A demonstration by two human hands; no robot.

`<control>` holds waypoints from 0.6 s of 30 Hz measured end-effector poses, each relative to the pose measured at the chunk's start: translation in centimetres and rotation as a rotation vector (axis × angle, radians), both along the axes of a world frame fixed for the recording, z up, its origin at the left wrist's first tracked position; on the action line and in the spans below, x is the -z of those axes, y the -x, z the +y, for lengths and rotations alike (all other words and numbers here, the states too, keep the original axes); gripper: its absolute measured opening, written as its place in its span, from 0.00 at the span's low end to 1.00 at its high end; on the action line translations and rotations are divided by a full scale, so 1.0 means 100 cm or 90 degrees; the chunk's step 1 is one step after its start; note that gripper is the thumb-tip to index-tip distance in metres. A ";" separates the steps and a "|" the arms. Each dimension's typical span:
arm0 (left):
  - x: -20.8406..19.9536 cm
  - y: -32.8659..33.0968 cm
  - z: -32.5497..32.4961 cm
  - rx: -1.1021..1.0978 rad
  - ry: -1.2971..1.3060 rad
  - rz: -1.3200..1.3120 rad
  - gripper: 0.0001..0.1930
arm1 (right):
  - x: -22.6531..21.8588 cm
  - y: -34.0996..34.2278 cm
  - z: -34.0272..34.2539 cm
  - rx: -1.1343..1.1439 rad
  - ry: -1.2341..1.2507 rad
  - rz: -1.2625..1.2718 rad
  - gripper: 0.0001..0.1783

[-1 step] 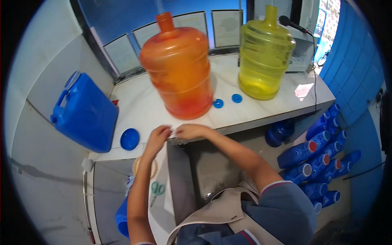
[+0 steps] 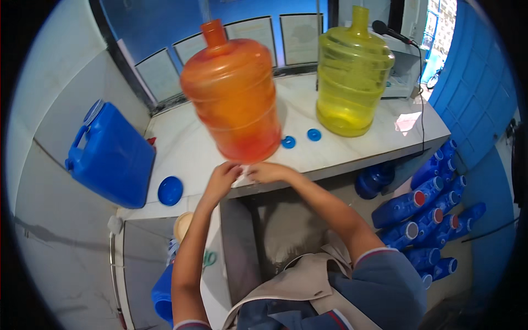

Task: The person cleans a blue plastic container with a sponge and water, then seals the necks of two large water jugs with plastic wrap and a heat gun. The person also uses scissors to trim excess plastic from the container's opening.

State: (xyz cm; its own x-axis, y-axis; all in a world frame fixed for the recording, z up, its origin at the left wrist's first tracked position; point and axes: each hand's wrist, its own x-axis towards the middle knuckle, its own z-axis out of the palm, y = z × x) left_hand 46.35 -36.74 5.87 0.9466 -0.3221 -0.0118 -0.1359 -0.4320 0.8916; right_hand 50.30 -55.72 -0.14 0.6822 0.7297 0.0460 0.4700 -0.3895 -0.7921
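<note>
My left hand [image 2: 224, 179] and my right hand [image 2: 267, 172] meet at the counter's front edge, just below the base of an orange water jug [image 2: 234, 99]. Their fingers are bent and pinched together. A small whitish piece [image 2: 242, 174] shows between them, too small and blurred to name. The orange jug stands upright with its narrow neck on top. To its right stands a yellow-green water jug [image 2: 352, 82], with liquid in its lower part. Between the jugs lie two small blue caps [image 2: 288, 142], and a larger blue lid [image 2: 170, 191] rests left of my left hand.
A blue rectangular container [image 2: 114, 157] stands on the white counter [image 2: 300, 157] at the left. Green-handled scissors [image 2: 209, 258] lie partly behind my left forearm. Several blue containers [image 2: 399, 209] crowd the floor at the right. A microphone [image 2: 391, 31] with a cable sits at the back.
Both hands have shifted slightly forward and to the right, and the whitish piece between them shows more. The view has shifted a little; the jugs stay standing.
</note>
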 end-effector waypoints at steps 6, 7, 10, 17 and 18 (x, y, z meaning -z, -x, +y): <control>0.026 -0.177 -0.234 -0.119 0.018 -0.258 0.16 | -0.015 0.011 -0.265 0.284 -0.087 0.173 0.17; 0.042 -0.222 -0.237 -0.195 -0.026 -0.276 0.19 | -0.011 0.012 -0.292 0.286 -0.108 0.193 0.17; 0.037 -0.295 -0.274 -0.477 -0.054 -0.263 0.26 | -0.017 0.028 -0.379 0.346 -0.129 0.292 0.18; 0.034 -0.390 -0.223 -0.865 0.021 -0.288 0.43 | -0.010 -0.013 -0.469 0.406 -0.144 0.334 0.16; 0.031 -0.384 -0.246 -0.818 0.014 -0.275 0.44 | -0.002 -0.013 -0.484 0.437 -0.154 0.349 0.16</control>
